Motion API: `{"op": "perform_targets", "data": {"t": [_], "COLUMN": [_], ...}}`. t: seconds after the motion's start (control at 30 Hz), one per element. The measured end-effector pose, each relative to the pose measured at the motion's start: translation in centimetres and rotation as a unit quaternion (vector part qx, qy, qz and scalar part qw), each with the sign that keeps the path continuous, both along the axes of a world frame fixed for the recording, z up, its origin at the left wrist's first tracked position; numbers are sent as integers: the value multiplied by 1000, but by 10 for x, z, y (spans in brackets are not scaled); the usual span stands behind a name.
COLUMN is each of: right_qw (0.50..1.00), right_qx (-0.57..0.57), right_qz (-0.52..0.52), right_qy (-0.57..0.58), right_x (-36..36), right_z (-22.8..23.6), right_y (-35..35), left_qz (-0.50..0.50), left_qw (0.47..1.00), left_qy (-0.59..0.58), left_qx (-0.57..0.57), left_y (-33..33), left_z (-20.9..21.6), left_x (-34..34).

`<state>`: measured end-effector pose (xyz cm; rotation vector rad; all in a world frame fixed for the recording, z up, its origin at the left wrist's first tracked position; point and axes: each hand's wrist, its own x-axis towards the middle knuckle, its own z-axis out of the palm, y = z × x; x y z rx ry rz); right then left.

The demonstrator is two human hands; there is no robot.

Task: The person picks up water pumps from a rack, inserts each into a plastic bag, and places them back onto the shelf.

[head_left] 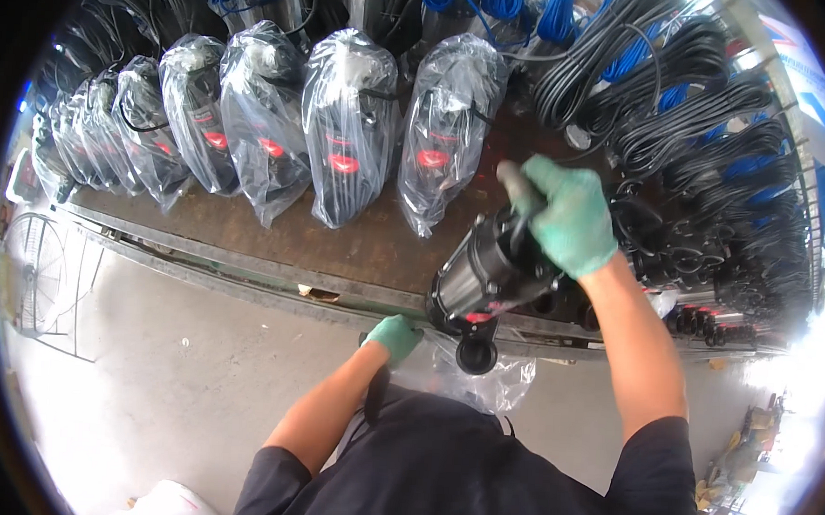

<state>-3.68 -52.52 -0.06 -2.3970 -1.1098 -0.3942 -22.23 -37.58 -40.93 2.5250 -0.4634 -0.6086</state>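
My right hand [571,219], in a green-coated glove with greyish fingertips, is closed on the top of a black submersible pump [468,274]. The pump hangs tilted over the bench's front edge, its round outlet facing down toward me and a red mark on its side. Below it, close to my body, spreads a clear plastic bag [509,379]. My left hand [395,339], gloved in green too, is closed at the bag's left edge; its fingertips are partly hidden. Just beyond the pump stands a bagged pump [447,129] with a red label.
A row of bagged pumps [261,128] runs left along the brown bench [236,239]. Coils of black cable [691,114] and blue cord [556,18] crowd the back and right. Several unbagged pumps [698,319] lie at the right. A wire-spoked wheel [39,257] stands on the floor at left.
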Motion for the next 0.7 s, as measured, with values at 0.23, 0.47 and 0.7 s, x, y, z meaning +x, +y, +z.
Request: {"op": "perform_targets", "data": {"t": [0.23, 0.47, 0.7], "right_qw": [971, 977, 972], "right_qx": [-62, -117, -166], "right_qz": [-165, -110, -127], "right_qy": [165, 140, 109], "right_x": [120, 104, 38], "right_z": [-27, -18, 7], "right_y": [-35, -19, -4], "left_qz": [-97, 199, -59], "left_qw": [985, 970, 993], "left_qy": [112, 129, 57], "left_qx": [84, -63, 83], "left_y": [-8, 22, 27], "left_z": [-22, -21, -80], "left_x": [84, 174, 203]}}
